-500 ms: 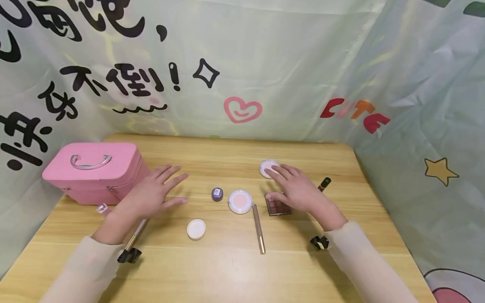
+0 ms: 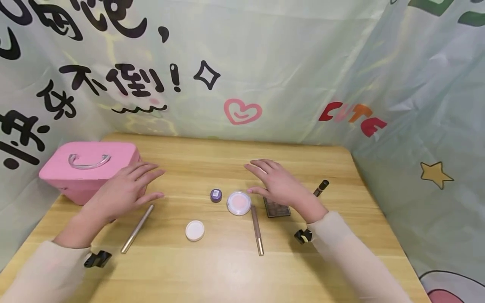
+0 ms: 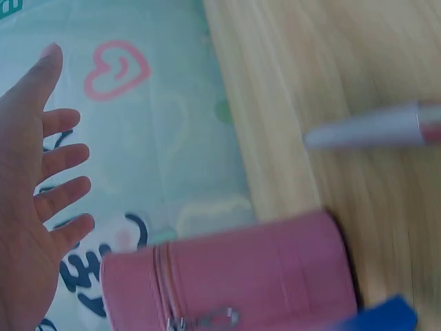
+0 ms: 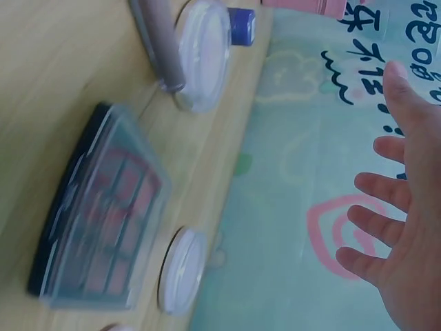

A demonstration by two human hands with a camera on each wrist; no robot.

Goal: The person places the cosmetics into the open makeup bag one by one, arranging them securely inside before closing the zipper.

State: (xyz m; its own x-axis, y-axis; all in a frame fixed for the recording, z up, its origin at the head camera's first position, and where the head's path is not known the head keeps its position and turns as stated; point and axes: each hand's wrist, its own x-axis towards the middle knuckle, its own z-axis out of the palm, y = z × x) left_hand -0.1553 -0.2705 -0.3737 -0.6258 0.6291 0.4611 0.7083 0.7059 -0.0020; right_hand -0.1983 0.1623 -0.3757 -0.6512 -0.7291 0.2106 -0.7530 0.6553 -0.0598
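Observation:
My left hand (image 2: 123,189) hovers with fingers spread in front of the pink case (image 2: 87,162), holding nothing. A slim silver pen (image 2: 137,229) lies just right of that wrist. My right hand (image 2: 280,185) is held above the table with fingers extended and nothing in its grasp. Partly under it sits an eyeshadow palette (image 2: 278,209) with a clear lid. The right wrist view also shows a round white compact (image 4: 182,270) beyond the palette, which the hand covers in the head view. Left of the right hand lie a round pink compact (image 2: 239,203) and a brownish pen (image 2: 257,231).
A small purple-lidded jar (image 2: 216,195) stands beside the pink compact. Nearer the front lies a white round lid or jar (image 2: 195,230). A black-capped tube (image 2: 321,188) is right of the right hand. A printed cloth (image 2: 284,75) hangs behind the wooden table (image 2: 212,273).
Both hands have shifted left. The silver pen is now uncovered, while the left hand hides the small pink-capped item. The right hand now covers the far white compact.

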